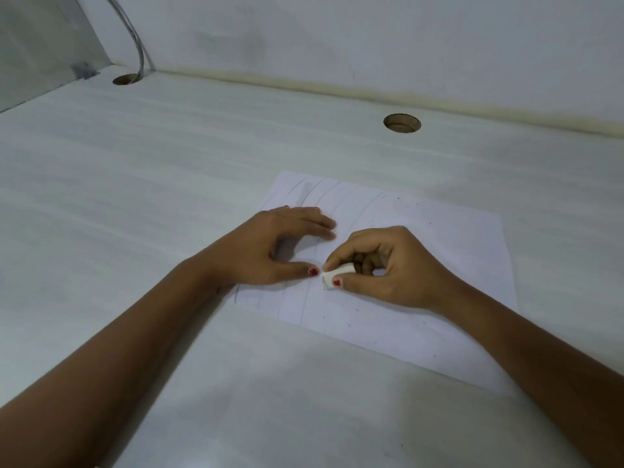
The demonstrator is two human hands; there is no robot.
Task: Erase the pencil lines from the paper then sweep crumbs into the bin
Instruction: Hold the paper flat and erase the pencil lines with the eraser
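Note:
A white sheet of paper lies flat on the white desk, with faint pencil lines running down its left half. My left hand presses flat on the paper's left part, fingers straight and thumb stretched out. My right hand pinches a small white eraser between thumb and fingers, its end down on the paper beside my left thumb. Tiny dark crumbs dot the paper's right half. No bin is in view.
The white desk has two round cable holes, one at the back left with a grey cable going into it, one at the back right. White walls close the back and left side.

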